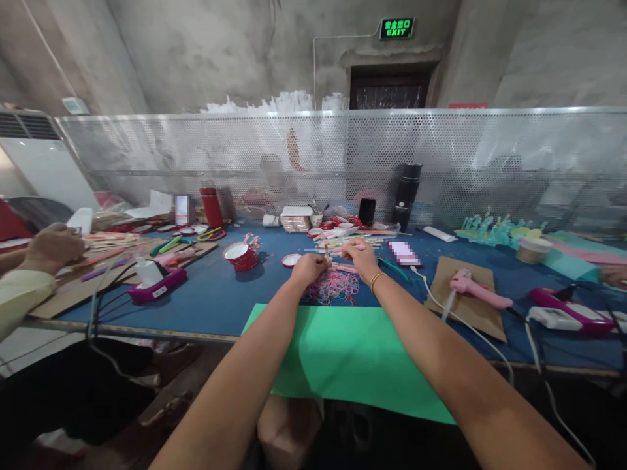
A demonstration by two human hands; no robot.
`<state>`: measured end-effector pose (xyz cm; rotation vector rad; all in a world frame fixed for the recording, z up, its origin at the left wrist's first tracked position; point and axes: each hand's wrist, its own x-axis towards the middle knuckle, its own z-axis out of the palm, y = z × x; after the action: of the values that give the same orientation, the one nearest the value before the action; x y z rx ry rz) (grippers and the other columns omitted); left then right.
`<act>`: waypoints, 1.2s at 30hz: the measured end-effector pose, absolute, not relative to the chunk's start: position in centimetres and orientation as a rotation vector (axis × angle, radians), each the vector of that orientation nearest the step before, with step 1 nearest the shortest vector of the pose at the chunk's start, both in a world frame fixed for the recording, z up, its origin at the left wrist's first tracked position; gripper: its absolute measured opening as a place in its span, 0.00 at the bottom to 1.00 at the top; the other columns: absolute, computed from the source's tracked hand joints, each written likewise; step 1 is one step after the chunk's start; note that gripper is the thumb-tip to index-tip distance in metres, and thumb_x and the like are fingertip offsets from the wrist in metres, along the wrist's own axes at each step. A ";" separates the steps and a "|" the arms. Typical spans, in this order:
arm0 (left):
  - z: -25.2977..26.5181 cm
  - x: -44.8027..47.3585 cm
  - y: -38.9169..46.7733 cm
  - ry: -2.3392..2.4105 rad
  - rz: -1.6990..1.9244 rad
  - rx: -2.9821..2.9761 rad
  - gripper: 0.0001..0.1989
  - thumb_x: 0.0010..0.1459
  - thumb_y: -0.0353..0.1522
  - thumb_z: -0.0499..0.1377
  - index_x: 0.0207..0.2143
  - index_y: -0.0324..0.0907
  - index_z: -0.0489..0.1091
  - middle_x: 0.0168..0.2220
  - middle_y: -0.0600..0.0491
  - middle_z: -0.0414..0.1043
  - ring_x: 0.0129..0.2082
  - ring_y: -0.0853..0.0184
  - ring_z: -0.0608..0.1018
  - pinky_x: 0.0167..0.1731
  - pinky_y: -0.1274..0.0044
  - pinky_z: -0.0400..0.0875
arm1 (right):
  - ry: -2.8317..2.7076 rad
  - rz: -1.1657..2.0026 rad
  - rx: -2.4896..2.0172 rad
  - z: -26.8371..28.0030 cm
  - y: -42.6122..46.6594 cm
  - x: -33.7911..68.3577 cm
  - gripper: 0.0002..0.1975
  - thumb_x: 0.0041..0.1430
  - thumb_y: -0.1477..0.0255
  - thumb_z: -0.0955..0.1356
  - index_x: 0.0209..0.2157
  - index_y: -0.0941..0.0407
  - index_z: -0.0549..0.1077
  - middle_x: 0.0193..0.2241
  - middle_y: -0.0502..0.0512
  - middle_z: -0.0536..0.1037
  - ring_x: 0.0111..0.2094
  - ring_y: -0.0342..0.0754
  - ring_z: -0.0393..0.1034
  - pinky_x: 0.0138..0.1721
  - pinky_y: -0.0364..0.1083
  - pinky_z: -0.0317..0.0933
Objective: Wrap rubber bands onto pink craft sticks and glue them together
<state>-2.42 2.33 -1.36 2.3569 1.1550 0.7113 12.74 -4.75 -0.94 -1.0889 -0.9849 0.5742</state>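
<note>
Over one tangle of strings on the surface, the left hand pinched one stick, the right hand one pink piece, both partly hidden by fingers. Two flasks stood behind; the strings were past counting.

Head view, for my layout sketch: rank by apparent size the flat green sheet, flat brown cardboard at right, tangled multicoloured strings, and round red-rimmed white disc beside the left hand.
1. Flat green sheet
2. Brown cardboard
3. Multicoloured strings, partly hidden
4. Red-rimmed white disc
</note>
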 end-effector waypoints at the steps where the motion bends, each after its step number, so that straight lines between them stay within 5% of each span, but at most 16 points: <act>1: -1.4 -2.4 2.3 1.162 0.708 2.351 0.22 0.48 0.49 0.57 0.25 0.38 0.76 0.17 0.56 0.63 0.20 0.72 0.61 0.22 0.78 0.50 | -0.995 0.588 -1.084 -0.9 -4.8 12.7 0.07 0.43 0.67 0.67 0.19 0.55 0.67 0.17 0.47 0.74 0.21 0.41 0.66 0.27 0.41 0.61; 36: -2.1 -2.7 2.8 1.116 0.743 2.397 0.24 0.52 0.50 0.54 0.24 0.39 0.75 0.20 0.55 0.66 0.21 0.72 0.63 0.23 0.78 0.50 | -1.010 0.712 -1.069 -1.2 -5.2 12.3 0.07 0.42 0.67 0.68 0.20 0.55 0.67 0.17 0.46 0.74 0.22 0.43 0.68 0.27 0.42 0.64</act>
<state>-2.70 2.83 -2.14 2.3975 1.1158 0.7427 12.31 -5.21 -1.21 -1.0687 -1.0099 0.7116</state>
